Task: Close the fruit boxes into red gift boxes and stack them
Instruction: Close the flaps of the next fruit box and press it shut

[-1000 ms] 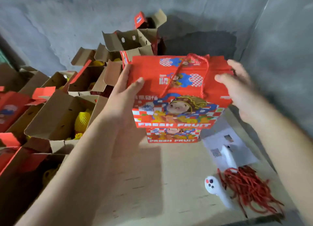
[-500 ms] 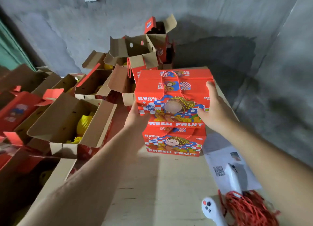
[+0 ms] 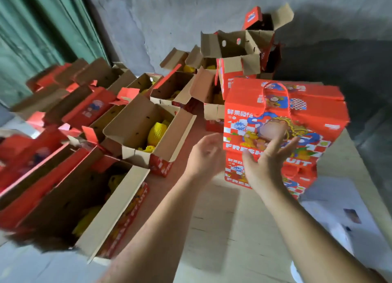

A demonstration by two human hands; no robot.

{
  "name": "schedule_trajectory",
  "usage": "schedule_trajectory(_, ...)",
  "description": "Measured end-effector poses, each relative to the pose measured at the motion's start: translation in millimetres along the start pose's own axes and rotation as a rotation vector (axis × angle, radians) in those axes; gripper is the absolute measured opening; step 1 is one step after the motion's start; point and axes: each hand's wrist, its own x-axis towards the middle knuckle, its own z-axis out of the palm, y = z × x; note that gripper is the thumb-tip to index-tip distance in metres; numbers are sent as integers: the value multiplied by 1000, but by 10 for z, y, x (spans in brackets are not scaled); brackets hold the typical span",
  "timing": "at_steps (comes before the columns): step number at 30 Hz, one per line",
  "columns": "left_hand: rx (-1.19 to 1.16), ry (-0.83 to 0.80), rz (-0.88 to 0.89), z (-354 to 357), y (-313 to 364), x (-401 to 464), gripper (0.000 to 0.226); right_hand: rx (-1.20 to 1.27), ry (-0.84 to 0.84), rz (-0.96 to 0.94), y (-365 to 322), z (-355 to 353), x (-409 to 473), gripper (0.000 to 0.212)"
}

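Note:
A closed red gift box (image 3: 301,110) with a red rope handle sits on top of a second closed red gift box (image 3: 301,176) at the right of the head view. My left hand (image 3: 204,155) hovers just left of the stack, fingers loosely bent, holding nothing. My right hand (image 3: 263,161) is in front of the stack with fingers spread, also holding nothing. Both hands are blurred by motion. Several open fruit boxes (image 3: 146,129) with yellow net-wrapped fruit (image 3: 157,132) lie at the left.
More open boxes (image 3: 231,49) are piled at the back against the grey wall. A large open box (image 3: 89,206) stands near the front left. White paper sheets (image 3: 331,214) lie at the right on the wooden tabletop (image 3: 222,229). A green curtain hangs at the far left.
Both hands carried the red box down onto the lower one, then let go and drew back. The view has swung to the left.

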Motion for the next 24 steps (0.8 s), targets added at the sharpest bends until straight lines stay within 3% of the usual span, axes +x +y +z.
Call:
schedule_trajectory(5, 499, 190, 175, -1151, -520, -532, 30, -20, -702, -185, -374, 1069, -843, 88)
schedule_trajectory(8, 725, 385, 69, -1982, -785, -735, 33, -150, -904, -316, -616, 1467, -1102, 72)
schedule_trajectory(9, 802, 432, -62, -2187, -876, -757, 41, -226, -941, -372, -697, 1593, -1160, 69)
schedule_trajectory(11, 891, 354, -362, -2423, -1044, -768, 66, -373, -1003, -472, -841, 1838, -1244, 64)
schedule_trajectory(13, 939, 221, -437, -2486, -1230, -821, 77, -506, -1053, -526, -921, 2069, -1303, 58)
schedule_trajectory(16, 1101, 279, -234, -2554, -1458, -939, 69, -620, -1111, -449, -893, 2289, -1374, 54)
schedule_trajectory(19, 1071, 315, -94, -2639, -1573, -977, 52, -669, -1063, -375, -753, 2387, -1392, 61)
schedule_trajectory(24, 1112, 104, 236, -2657, -1711, -1160, 31, -577, -931, -195, -471, 2109, -1335, 62)
